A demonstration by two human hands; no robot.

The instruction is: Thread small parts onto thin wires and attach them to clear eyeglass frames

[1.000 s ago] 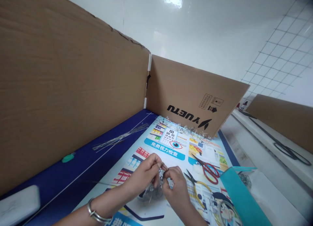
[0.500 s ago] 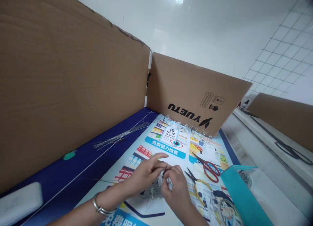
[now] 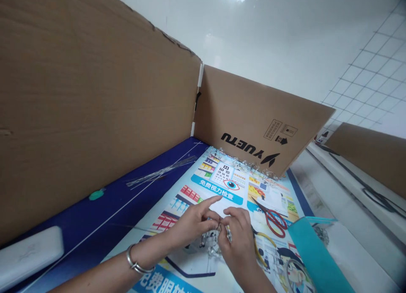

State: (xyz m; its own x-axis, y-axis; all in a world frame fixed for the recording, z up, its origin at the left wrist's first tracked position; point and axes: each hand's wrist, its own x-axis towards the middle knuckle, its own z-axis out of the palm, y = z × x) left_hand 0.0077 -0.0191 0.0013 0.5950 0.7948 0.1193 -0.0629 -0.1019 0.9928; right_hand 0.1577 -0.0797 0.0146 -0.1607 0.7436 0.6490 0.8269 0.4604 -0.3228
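Note:
My left hand (image 3: 198,220) is pinched at thumb and middle finger, its index finger stretched out above. Against it, my right hand (image 3: 237,238) pinches with thumb and index finger. A thin wire, mostly hidden, runs between the meeting fingertips. Below them lies a loose tangle of clear, wiry pieces (image 3: 214,250), partly covered by my right hand. To the right are pliers with yellow handles (image 3: 265,237), their jaws hidden behind my right hand. Beyond them, scissors with red handles (image 3: 275,223) lie with blades apart.
Cardboard walls (image 3: 253,102) stand left and behind. Small wiry pieces (image 3: 244,162) line the back wall's foot. A bundle of thin wires (image 3: 161,172) lies left on the blue surface, near a white case (image 3: 34,253). A teal-edged box (image 3: 314,250) stands right.
My right hand has shifted slightly right and now covers the pliers' jaws. My left index finger has straightened. The whole view has moved a little.

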